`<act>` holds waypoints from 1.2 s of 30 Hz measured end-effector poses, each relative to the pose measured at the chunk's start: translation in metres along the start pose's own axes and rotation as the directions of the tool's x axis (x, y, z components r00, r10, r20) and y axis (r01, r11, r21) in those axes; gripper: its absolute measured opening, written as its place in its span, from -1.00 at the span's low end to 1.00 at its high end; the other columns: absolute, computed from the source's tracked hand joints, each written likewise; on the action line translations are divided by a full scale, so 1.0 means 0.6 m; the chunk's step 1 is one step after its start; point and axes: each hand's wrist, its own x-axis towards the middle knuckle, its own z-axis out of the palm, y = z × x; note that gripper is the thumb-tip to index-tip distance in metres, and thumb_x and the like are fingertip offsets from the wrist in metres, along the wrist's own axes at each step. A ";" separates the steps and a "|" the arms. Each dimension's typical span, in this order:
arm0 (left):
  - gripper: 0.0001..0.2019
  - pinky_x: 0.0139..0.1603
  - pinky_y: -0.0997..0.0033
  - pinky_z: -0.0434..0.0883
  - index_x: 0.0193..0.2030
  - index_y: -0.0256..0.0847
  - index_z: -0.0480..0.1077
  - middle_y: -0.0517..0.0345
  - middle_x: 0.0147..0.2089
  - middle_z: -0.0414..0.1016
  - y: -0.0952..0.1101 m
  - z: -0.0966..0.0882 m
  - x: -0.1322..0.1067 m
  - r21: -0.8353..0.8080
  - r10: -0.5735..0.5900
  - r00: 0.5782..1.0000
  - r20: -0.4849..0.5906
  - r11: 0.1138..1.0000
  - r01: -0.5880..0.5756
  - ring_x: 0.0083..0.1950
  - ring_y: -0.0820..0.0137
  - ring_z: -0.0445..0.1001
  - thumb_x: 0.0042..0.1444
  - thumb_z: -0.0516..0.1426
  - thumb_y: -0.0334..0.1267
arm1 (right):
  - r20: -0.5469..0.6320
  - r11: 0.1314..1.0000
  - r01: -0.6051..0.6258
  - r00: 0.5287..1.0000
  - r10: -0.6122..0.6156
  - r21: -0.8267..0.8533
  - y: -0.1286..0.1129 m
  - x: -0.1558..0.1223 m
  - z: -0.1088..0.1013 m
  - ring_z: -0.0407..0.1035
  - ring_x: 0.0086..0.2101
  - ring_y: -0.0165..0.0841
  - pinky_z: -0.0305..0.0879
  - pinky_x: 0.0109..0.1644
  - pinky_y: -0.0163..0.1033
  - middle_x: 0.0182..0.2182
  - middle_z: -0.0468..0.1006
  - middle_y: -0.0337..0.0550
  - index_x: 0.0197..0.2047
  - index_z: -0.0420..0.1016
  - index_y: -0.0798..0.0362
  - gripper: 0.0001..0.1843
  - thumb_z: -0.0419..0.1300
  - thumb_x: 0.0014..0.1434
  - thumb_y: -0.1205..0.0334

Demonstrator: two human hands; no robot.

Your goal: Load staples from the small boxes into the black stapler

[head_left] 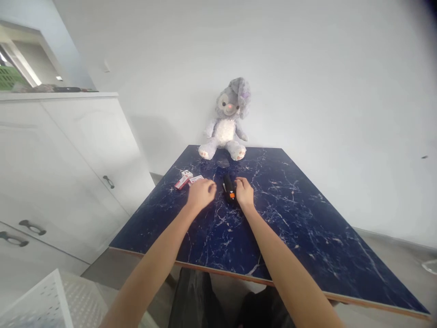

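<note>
A black stapler [228,187] with an orange label lies near the middle of the dark blue marbled table. Along its right side is my right hand [245,193], fingers bent and closed against the stapler's edge. My left hand [202,193] is to the left of the stapler, apart from it. Its thumb and fingers curl together in a pinch, and whatever they hold is too small to make out. Just beyond the left hand lie several small red-and-white boxes [182,182], one partly hidden behind the knuckles.
A grey-purple plush toy [226,125] sits at the table's [290,228] back edge against the wall. Before its feet lies a small dark object [223,162]. White cabinets [68,159] stand at left, and a white perforated basket [51,296] is at lower left.
</note>
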 end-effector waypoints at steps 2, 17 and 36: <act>-0.74 0.14 0.15 0.30 -0.02 -0.15 0.53 -0.03 -0.04 0.59 -0.051 -0.013 0.005 0.114 -0.117 0.990 -0.082 0.985 0.126 0.06 0.11 0.46 0.25 0.08 -0.23 | 0.065 0.998 0.061 0.996 -0.060 -0.017 0.000 -0.003 -0.001 0.48 -0.10 -0.21 0.31 0.05 -0.15 -0.12 0.63 -0.11 -0.01 0.54 -0.02 -0.57 -0.07 0.31 0.02; -0.72 0.14 0.10 0.32 0.07 -0.13 0.49 -0.04 0.11 0.53 -0.121 0.018 0.023 0.198 -0.116 0.993 -0.006 0.973 0.115 0.08 0.06 0.41 0.24 0.13 -0.25 | 0.657 0.768 -0.373 0.750 -0.081 0.521 -0.038 -0.048 0.030 0.26 0.25 -0.26 0.21 0.32 -0.05 0.42 0.08 -0.09 0.44 0.01 -0.11 -0.24 0.14 0.24 0.01; -0.69 0.15 0.08 0.34 0.05 -0.16 0.42 -0.02 -0.03 0.52 -0.065 -0.014 0.018 0.019 -0.030 0.925 -0.380 0.999 0.040 0.03 0.14 0.45 0.19 0.18 -0.15 | 0.301 0.752 -0.322 0.938 0.171 0.576 -0.014 -0.013 0.029 0.45 -0.45 -0.41 0.46 -0.35 -0.29 -0.20 0.57 -0.12 -0.10 0.46 0.01 -0.71 0.01 0.29 0.08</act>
